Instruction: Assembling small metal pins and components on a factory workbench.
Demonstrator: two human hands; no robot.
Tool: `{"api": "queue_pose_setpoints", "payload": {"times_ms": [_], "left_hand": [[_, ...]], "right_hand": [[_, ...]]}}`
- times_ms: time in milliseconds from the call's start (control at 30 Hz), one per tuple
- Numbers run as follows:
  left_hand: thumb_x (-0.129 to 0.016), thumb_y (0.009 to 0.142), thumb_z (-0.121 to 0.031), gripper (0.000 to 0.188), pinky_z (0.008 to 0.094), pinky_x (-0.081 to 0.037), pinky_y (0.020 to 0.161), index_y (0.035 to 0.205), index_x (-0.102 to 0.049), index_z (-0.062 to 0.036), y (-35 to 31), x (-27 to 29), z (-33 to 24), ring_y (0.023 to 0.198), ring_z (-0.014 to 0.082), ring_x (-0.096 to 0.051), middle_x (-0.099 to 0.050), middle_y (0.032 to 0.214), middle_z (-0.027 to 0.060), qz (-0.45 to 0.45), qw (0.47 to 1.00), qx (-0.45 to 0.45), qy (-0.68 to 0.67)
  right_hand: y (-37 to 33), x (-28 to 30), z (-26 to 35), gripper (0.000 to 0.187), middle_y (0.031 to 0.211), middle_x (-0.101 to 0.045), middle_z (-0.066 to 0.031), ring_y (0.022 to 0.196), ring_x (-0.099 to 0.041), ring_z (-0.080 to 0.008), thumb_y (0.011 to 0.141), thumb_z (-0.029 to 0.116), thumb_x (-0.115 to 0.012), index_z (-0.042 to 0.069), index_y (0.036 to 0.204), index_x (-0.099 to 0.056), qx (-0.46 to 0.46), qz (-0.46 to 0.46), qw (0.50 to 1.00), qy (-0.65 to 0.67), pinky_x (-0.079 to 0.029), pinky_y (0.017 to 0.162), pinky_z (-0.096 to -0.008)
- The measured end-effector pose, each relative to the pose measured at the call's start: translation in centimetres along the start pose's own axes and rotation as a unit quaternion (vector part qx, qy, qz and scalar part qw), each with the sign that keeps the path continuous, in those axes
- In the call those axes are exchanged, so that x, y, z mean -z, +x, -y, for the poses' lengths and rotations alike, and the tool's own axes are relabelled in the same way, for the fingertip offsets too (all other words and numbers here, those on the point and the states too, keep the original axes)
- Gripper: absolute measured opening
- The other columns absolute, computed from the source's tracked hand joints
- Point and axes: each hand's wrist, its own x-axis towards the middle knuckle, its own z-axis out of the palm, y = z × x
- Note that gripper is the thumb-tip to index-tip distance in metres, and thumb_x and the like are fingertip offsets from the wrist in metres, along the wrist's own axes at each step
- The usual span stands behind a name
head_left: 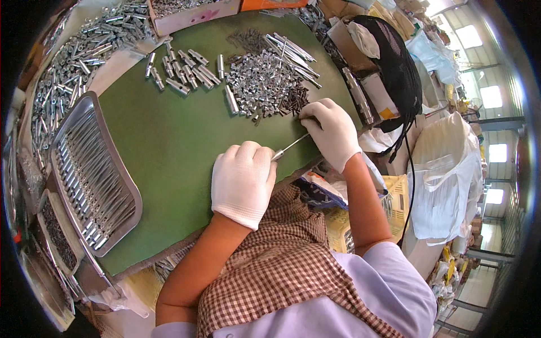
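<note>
My left hand (243, 180), in a white knit glove, is closed around a silver metal sleeve; only its end shows past the fingers. From that end a thin metal rod (294, 142) points up and right toward my right hand (332, 130). The right hand, gloved alike, has thumb and forefinger pinched at the edge of a pile of small dark screws (296, 100). What lies between those fingertips, if anything, is too small to make out. Beside the screws is a heap of short silver collars (262, 81), with several thin metal rods (290, 53) behind it.
Loose metal sleeves (189, 70) lie on the green work mat (163, 135). At the left, a metal tray (135, 194) holds rows of sleeves with rods, near a large heap of sleeves (84, 53). A black mesh bag (389, 62) and a dark cable (413, 186) flank the right side.
</note>
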Motion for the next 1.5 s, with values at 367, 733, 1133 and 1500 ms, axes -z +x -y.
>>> {"api": "queue_pose_setpoints", "payload": {"times_ms": [367, 733, 1133, 1500], "left_hand": [[-0.073, 0.077, -0.013, 0.012, 0.0457, -0.046, 0.069, 0.086, -0.065, -0.0105, -0.4, 0.1, -0.3, 0.078, 0.0317, -0.059, -0.059, 0.083, 0.0079, 0.012, 1.0, 0.005, 0.016], [-0.072, 0.076, -0.01, 0.012, 0.0437, -0.048, 0.073, 0.087, -0.067, -0.0082, -0.4, 0.1, 0.2, 0.081, 0.0317, -0.061, -0.062, 0.085, 0.0084, -0.02, 1.0, -0.011, 0.017], [-0.073, 0.075, -0.01, 0.013, 0.0435, -0.049, 0.075, 0.086, -0.067, -0.007, -0.5, 0.0, 0.2, 0.082, 0.0322, -0.061, -0.063, 0.085, 0.009, -0.011, 0.999, -0.018, 0.026], [-0.072, 0.078, -0.013, 0.01, 0.0427, -0.048, 0.072, 0.087, -0.071, -0.0085, -0.4, 0.2, -0.2, 0.079, 0.0308, -0.06, -0.062, 0.082, 0.008, -0.014, 0.999, -0.014, 0.029]], "right_hand": [[-1.0, 0.9, 1.9, 0.021, 0.097, -0.069, -0.0099, 0.083, -0.069, -0.0218, 0.08, -0.002, -0.07, 0.005, 0.098, -0.064, 0.0, -0.022, 0.995, 0.102, -0.054, 0.075, -0.0294], [-3.0, -0.3, 2.6, 0.023, 0.093, -0.065, -0.0111, 0.088, -0.064, -0.029, 0.078, -0.002, -0.07, 0.005, 0.098, -0.061, 0.151, 0.0, 0.976, 0.158, -0.052, 0.082, -0.0363], [-2.8, 0.0, 4.5, 0.018, 0.09, -0.065, -0.0068, 0.09, -0.063, -0.0302, 0.077, 0.007, -0.063, 0.01, 0.095, -0.06, 0.275, 0.065, 0.955, -0.092, -0.049, 0.083, -0.0418], [-1.4, 2.3, -3.8, 0.026, 0.11, -0.068, -0.0125, 0.106, -0.061, -0.035, 0.084, 0.011, -0.066, 0.01, 0.11, -0.068, 0.056, -0.247, 0.958, -0.132, -0.046, 0.094, -0.0464]]}}
